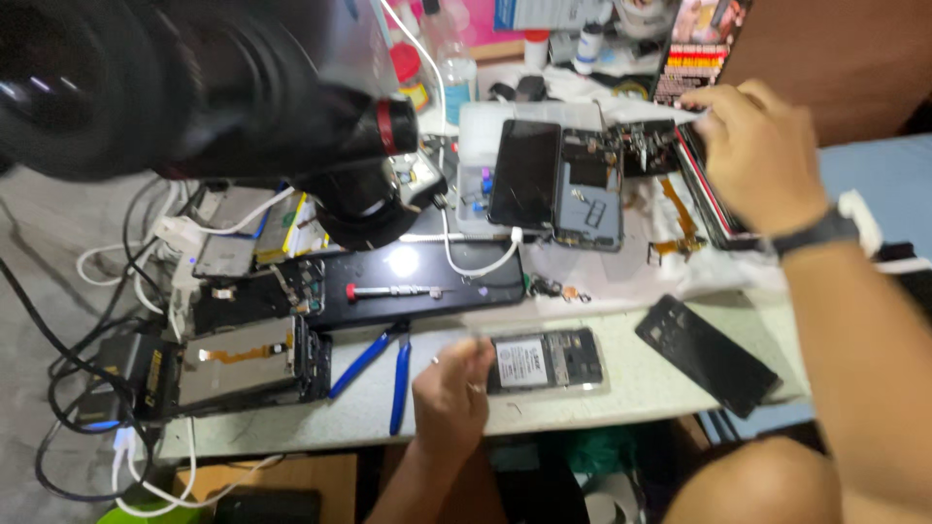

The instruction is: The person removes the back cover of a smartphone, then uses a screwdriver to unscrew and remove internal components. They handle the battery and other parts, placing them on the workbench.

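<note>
Pale green tabletop [670,374] runs under our hands, cluttered with phone parts. Our left hand [451,388] sits at about six o'clock in the view, its fingers curled together against the left end of an opened phone [549,361] — back cover off, its battery showing — which lies flat near the table's front edge. The blur keeps us from telling whether the fingers grip the phone or only press on it.

Our right hand [752,155], a dark watch [820,231] on its wrist, reaches up to about one o'clock. Its fingers are bunched together at a stack of dark flat parts [709,194]; we cannot tell if they pinch anything.

Just left of our left hand, at seven o'clock, lie blue-handled cutters [383,364]. Above them rests a black glossy panel [417,277] with a small screwdriver [393,291] on it. At four o'clock from the opened phone, well apart, lies a black back cover [707,354], slanted. At twelve o'clock a phone with a dark screen [524,175] leans beside a bare phone frame [589,189]. A large black microscope head [194,87] fills ten o'clock, and more stripped phones [243,374] with cables sit at eight o'clock.
</note>
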